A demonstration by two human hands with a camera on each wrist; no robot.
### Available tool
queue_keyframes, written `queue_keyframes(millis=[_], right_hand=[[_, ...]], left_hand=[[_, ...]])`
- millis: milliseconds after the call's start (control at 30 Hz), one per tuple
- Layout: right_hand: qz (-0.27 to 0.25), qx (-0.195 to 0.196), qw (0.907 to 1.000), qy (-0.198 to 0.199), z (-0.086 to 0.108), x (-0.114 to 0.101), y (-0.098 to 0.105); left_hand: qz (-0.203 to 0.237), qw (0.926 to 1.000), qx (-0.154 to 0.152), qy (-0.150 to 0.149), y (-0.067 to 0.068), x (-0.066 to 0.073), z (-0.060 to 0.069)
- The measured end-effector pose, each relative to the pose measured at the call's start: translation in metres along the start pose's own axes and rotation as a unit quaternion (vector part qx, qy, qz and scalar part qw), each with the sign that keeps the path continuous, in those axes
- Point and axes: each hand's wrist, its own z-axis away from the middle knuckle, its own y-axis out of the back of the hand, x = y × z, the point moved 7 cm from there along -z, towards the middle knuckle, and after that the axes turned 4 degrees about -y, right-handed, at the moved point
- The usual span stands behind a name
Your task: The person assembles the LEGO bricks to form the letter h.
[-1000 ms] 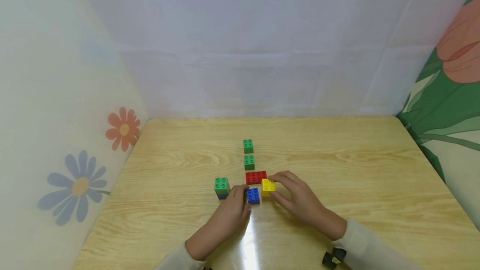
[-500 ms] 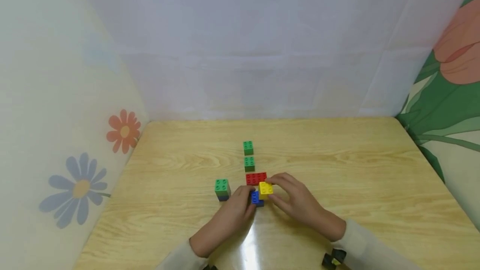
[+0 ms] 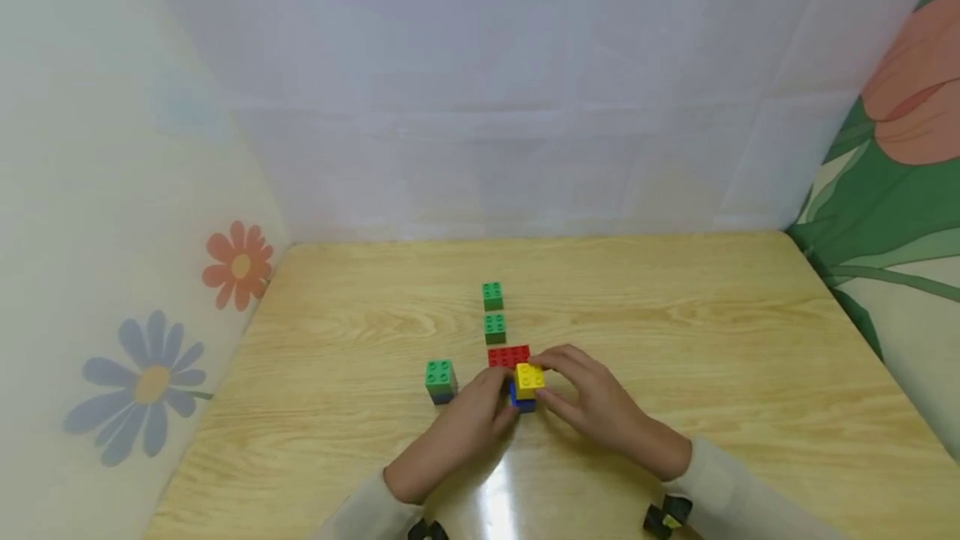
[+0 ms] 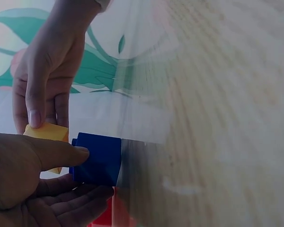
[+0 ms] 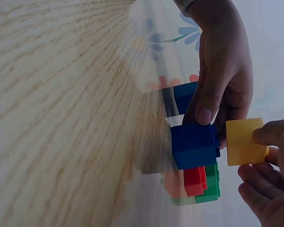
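On the table, a blue brick [image 3: 523, 404] [image 4: 99, 159] [image 5: 194, 145] is pinched between thumb and fingers of my left hand [image 3: 467, 422] [image 4: 23, 175] [image 5: 225, 75]. My right hand [image 3: 600, 407] [image 4: 49, 71] [image 5: 274, 165] pinches a yellow brick [image 3: 529, 380] [image 4: 47, 131] [image 5: 245, 142] just above the blue one. A narrow gap separates the two bricks in the right wrist view. Right behind them lies a red brick [image 3: 508, 356] [image 4: 103, 216] [image 5: 194, 181].
Two green bricks [image 3: 492, 296] [image 3: 495, 328] stand in a line behind the red one. Left of my left hand is a stack, a green brick [image 3: 440, 375] on a blue brick [image 3: 443, 398] [image 5: 184, 96]. A white sheet [image 3: 480, 165] closes off the table's back edge.
The yellow brick has moved left, from beside the blue brick to over it. My left hand has shifted slightly right with the blue brick.
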Motion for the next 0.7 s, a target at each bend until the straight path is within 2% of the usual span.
queue_keyframes(millis=[267, 700], right_hand=[[0.005, 0.000, 1.0000, -0.002, 0.0001, 0.0028, 0.0005], [0.006, -0.006, 1.0000, -0.001, 0.0000, 0.0058, -0.0024]], left_hand=[[0.027, 0.9991, -0.024, 0.022, -0.0030, -0.0046, -0.0057], [0.043, 0.9984, -0.024, 0.028, -0.0059, -0.0079, -0.0094]])
